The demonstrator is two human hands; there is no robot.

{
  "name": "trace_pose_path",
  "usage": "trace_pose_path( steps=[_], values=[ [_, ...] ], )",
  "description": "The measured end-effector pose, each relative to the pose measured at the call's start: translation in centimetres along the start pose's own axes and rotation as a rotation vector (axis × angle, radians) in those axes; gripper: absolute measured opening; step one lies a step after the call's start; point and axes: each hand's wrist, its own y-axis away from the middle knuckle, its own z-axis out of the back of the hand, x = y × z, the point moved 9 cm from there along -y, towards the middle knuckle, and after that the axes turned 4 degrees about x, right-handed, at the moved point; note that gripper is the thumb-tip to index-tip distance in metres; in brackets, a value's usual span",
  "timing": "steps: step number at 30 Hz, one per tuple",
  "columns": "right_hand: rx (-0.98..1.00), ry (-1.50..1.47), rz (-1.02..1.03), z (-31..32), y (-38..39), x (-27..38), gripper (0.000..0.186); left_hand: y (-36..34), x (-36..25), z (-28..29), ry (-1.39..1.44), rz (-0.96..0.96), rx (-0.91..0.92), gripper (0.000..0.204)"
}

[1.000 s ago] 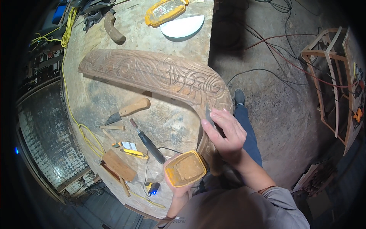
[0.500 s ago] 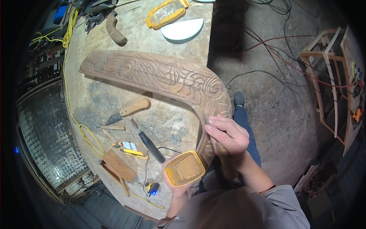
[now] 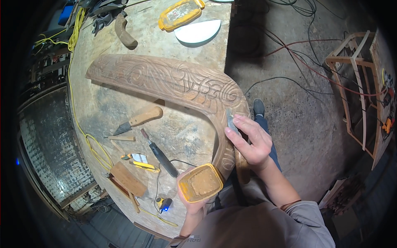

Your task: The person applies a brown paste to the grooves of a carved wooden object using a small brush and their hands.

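A curved wooden piece carved with scrolls (image 3: 165, 78) lies on the workbench and bends toward me at its right end. My right hand (image 3: 253, 142) grips a putty knife (image 3: 231, 122), whose flat grey blade rests on the carved bend; its wooden handle shows below the palm. My left hand (image 3: 184, 195) holds a yellow square tub (image 3: 220, 182) by its side, close to the near end of the carving. Brown paste (image 3: 201, 182) fills the tub. Most of the left fingers are hidden under it.
On the workbench (image 3: 186, 124) lie a wooden-handled knife (image 3: 142, 118), a black corded tool (image 3: 163, 159), a yellow utility knife (image 3: 144, 166) and a wooden block (image 3: 129, 178). A yellow lid (image 3: 182, 14) and white half-disc (image 3: 198, 32) lie at the back. Cables (image 3: 285, 45) cross the floor at right.
My right hand has shifted slightly and turned, so the putty knife's blade shows more fully on the carved bend. The left hand and tub stay nearly in place.
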Motion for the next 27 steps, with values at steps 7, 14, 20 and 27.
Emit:
trace_pose_path(
  steps=[7, 14, 20, 27],
  values=[
    [0.068, 0.065, 0.036, -0.1, -0.2, 0.4, 0.023, 0.2, 0.3, 0.3, 0.037, 0.043, -0.033, 0.091],
    [0.07, 0.054, 0.044, -0.1, 0.0, 0.3, 0.022, 0.1, 0.1, 0.5, 0.03, 0.04, -0.019, 0.093],
    [0.112, 0.037, 0.055, 0.6, -0.3, 0.4, 0.023, -0.4, -0.1, 0.8, -0.02, -0.015, -0.048, 0.093],
    [-0.038, -0.402, -0.163, 5.1, -0.6, 1.7, 0.029, -3.3, -4.5, -2.5, -0.376, -0.342, 0.089, 0.08]
  ],
)
